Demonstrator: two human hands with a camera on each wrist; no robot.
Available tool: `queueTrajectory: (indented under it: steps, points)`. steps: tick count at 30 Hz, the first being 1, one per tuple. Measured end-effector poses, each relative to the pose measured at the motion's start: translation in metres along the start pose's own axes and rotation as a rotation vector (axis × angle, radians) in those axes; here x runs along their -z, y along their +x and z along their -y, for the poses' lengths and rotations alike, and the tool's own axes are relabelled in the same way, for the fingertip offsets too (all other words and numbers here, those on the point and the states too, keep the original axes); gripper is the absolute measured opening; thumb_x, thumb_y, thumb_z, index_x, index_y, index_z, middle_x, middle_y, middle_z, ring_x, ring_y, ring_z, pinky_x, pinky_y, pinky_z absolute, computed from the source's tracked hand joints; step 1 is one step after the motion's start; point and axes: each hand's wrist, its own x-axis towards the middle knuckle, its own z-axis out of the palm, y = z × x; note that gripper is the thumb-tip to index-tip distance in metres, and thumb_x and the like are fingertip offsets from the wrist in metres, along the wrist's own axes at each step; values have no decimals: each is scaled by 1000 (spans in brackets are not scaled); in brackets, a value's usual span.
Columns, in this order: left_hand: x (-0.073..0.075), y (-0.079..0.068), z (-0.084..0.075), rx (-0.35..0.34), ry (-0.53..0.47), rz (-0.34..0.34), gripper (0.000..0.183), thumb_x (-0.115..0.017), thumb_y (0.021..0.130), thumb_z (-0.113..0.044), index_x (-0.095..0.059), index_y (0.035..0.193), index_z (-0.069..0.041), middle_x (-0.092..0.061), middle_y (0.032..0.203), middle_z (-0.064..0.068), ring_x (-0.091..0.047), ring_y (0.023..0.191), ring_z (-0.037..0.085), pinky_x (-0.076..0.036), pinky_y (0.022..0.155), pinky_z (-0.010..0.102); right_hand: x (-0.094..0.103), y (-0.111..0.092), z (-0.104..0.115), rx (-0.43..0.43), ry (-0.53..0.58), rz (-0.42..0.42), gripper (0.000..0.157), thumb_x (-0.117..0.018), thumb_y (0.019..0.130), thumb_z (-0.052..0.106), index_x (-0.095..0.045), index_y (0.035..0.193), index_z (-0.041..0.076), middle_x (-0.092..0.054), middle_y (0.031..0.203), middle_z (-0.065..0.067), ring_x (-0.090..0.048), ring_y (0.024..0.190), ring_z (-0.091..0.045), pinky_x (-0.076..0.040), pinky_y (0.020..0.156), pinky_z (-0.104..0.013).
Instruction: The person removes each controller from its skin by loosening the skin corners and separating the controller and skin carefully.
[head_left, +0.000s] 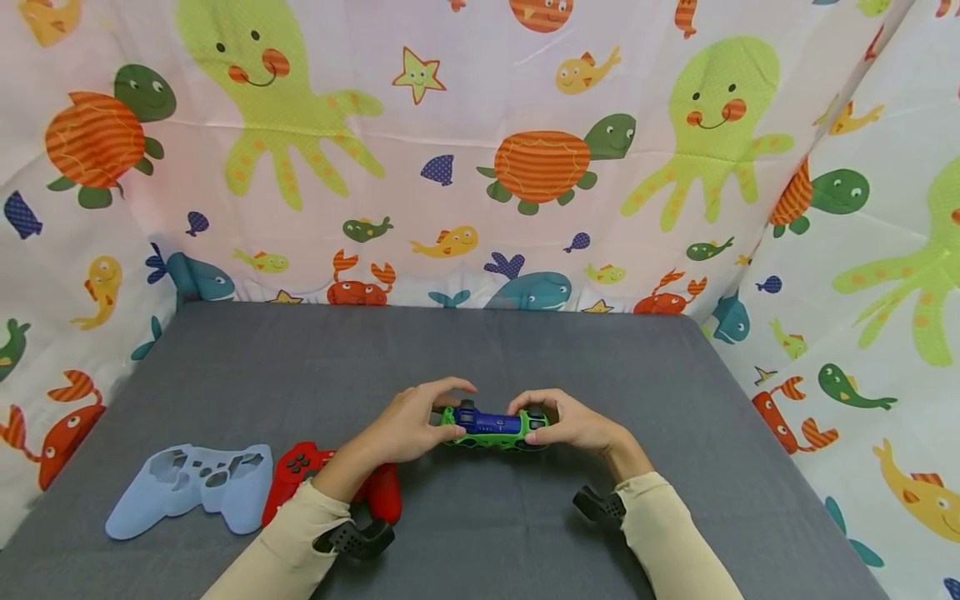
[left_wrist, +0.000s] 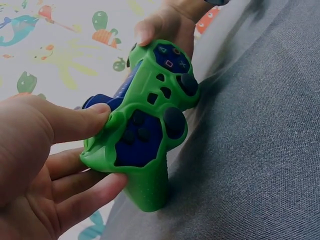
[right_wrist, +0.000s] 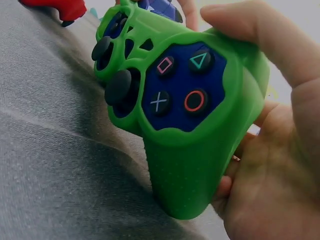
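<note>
A dark blue game controller [head_left: 495, 423] sits inside a green silicone cover [left_wrist: 145, 192], between the two hands over the middle of the table. In the left wrist view, the left hand [head_left: 408, 423] pinches the cover's bunched edge by the shoulder buttons, thumb on top and fingers beneath. The blue top edge shows outside the cover there. The right hand [head_left: 576, 421] holds the other end, its thumb at the top edge and fingers behind the grip. Face buttons and both black thumbsticks [right_wrist: 120, 89] poke through the cover's openings.
A light blue silicone cover [head_left: 142, 504] lies flat on the grey tablecloth [head_left: 480, 533] at the left. Beside it is a red game controller [head_left: 386, 492], partly hidden under the left forearm. A sea-animal printed curtain [head_left: 465, 100] stands behind the table.
</note>
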Motion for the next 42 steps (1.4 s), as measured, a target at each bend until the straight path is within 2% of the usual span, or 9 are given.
queueTrajectory:
  steps: [4, 9, 15, 22, 29, 36, 42]
  points:
    - [-2, -1, 1, -4, -6, -3, 48, -76, 92, -21, -59, 135, -31, -69, 132, 6, -65, 123, 26, -52, 96, 50, -2, -3, 6, 5, -71, -28, 29, -67, 93, 7, -65, 120, -5, -70, 101, -4, -64, 83, -8, -56, 72, -25]
    - [-4, -3, 2, -3, -3, 4, 48, -77, 91, -22, -59, 135, -31, -70, 130, 5, -66, 120, 25, -52, 93, 48, -6, -6, 14, -4, -161, -68, 24, -72, 90, 8, -68, 111, -2, -66, 97, -9, -62, 77, -8, -55, 68, -25]
    - [-5, -2, 3, -33, -9, 21, 48, -77, 91, -20, -59, 135, -29, -69, 132, 7, -66, 122, 26, -52, 97, 51, -10, -7, 20, -50, -247, -97, 25, -76, 85, 13, -57, 96, 2, -53, 83, -3, -53, 70, -8, -46, 61, -23]
    - [-1, -1, -2, -53, 33, 29, 48, -78, 89, -19, -61, 134, -25, -70, 131, 7, -67, 121, 26, -52, 98, 51, -7, -1, 22, -47, -154, -36, 41, -77, 85, 10, -38, 89, -2, -43, 73, 3, -45, 62, -4, -39, 56, -21]
    - [-1, -2, -2, -50, 17, 23, 44, -77, 90, -17, -63, 132, -24, -69, 132, 9, -66, 122, 28, -51, 100, 52, -8, 0, 21, -35, -75, -55, 44, -77, 85, 5, -34, 89, -5, -44, 69, 6, -47, 60, -3, -40, 55, -20]
    - [-2, -2, -2, -36, 14, 15, 44, -76, 91, -16, -62, 133, -18, -67, 136, 10, -64, 124, 30, -49, 104, 55, -11, -1, 22, -32, -56, -137, 48, -77, 84, 0, -30, 89, -6, -44, 68, 5, -48, 59, -3, -40, 54, -20]
    - [-2, -2, -2, -29, -17, -20, 42, -75, 92, -15, -62, 131, -22, -67, 135, 11, -65, 124, 30, -50, 103, 54, -14, 0, 27, 34, -140, -315, 49, -80, 83, 1, -31, 82, -2, -33, 73, -3, -41, 60, -3, -33, 53, -22]
